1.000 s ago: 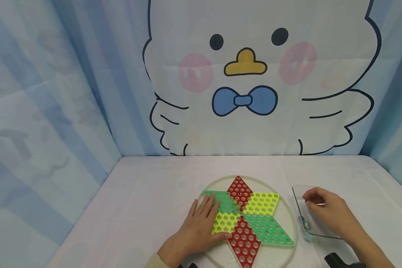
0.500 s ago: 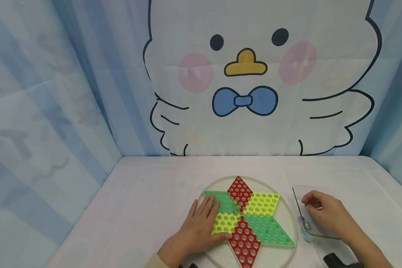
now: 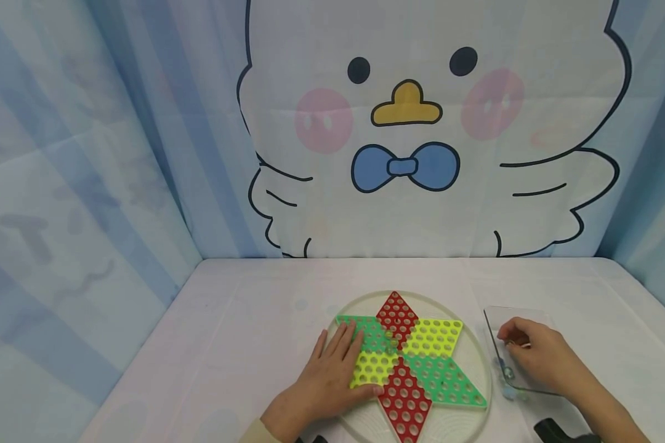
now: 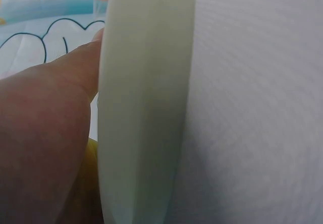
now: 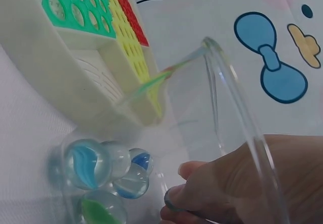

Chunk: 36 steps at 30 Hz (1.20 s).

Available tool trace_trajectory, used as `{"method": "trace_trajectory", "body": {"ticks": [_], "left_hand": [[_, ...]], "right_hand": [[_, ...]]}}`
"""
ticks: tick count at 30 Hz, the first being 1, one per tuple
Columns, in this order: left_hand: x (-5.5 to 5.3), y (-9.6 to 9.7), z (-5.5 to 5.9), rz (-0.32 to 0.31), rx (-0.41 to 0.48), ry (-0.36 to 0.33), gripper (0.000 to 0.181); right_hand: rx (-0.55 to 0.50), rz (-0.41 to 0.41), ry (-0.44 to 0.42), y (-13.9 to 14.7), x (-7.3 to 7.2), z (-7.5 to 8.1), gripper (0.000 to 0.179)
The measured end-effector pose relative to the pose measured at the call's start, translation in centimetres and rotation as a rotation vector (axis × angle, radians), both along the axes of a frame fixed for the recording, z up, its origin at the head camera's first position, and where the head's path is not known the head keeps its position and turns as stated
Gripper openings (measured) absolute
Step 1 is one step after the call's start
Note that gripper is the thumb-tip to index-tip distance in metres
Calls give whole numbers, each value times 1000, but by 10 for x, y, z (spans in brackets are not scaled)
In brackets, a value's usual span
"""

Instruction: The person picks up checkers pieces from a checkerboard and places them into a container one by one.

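Note:
My left hand lies with fingers straight on the left side of a round Chinese checkers board, whose star has red, yellow and green points. In the left wrist view, the board's pale side wall fills the middle, with the thumb beside it. My right hand is inside a clear box right of the board. Its thumb and curled fingers pinch a glass marble, mostly hidden by the fingertips. Several marbles with blue or green swirls lie at the box's bottom, left of the hand.
A few yellow-green marbles sit in holes near the star's centre. The box's thin transparent walls rise around the right hand. A pale cloth covers the table, and a printed curtain hangs behind it.
My right hand has shifted slightly down and left within the clear box, and its fingers have drawn closer together. The left hand and the board stay still.

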<state>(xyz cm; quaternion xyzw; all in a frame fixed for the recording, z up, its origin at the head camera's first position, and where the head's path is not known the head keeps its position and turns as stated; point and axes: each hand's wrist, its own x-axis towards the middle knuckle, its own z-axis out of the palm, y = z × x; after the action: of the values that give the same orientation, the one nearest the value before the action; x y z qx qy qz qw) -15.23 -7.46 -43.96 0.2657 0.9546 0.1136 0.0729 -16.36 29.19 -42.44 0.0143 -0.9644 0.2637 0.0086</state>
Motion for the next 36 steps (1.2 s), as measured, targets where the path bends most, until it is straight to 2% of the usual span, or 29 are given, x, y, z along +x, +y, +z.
{"method": "trace_trajectory", "body": {"ticks": [12,20,36], "left_hand": [[0,0,1,1,-2,7,96],[1,-1,1,2,4,0,96],[0,0,0,2,-6,-6,97]], "right_hand": [[7,15,28,-1,1,1,15],[-22,-12,70,-3,4,6,16],[-85,-43,278,-12,10,22,15]]}}
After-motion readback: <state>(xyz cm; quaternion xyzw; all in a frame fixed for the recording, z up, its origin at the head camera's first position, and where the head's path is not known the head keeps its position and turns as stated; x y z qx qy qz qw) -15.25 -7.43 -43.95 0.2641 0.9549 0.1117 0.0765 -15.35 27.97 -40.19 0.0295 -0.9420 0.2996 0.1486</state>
